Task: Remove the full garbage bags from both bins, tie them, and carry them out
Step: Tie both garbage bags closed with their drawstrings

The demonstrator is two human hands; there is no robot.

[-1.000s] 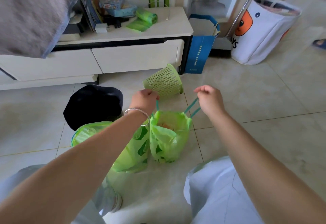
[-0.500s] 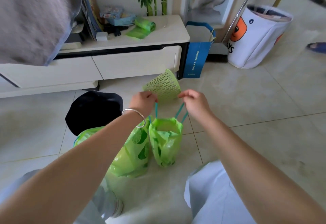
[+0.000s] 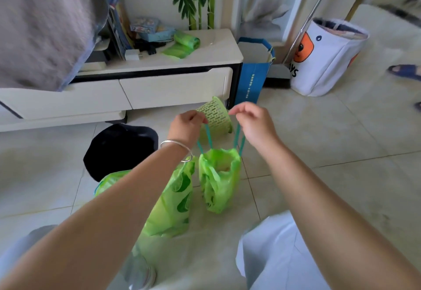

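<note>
Left hand (image 3: 188, 125) and right hand (image 3: 255, 122) each pinch teal drawstrings (image 3: 208, 138) of small green plastic garbage bag (image 3: 219, 180), mouth open; bare tile floor (image 3: 319, 134) to the right; larger green bag (image 3: 169, 205) touching its left.

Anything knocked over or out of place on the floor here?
Yes: the green slotted bin lies tipped on its side by the cabinet, behind the small green bag whose drawstrings both hands hold. No spill visible.

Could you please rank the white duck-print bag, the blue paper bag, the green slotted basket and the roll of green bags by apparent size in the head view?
1. White duck-print bag
2. Blue paper bag
3. Green slotted basket
4. Roll of green bags

The roll lies farthest away, so its true size is uncertain.
</note>
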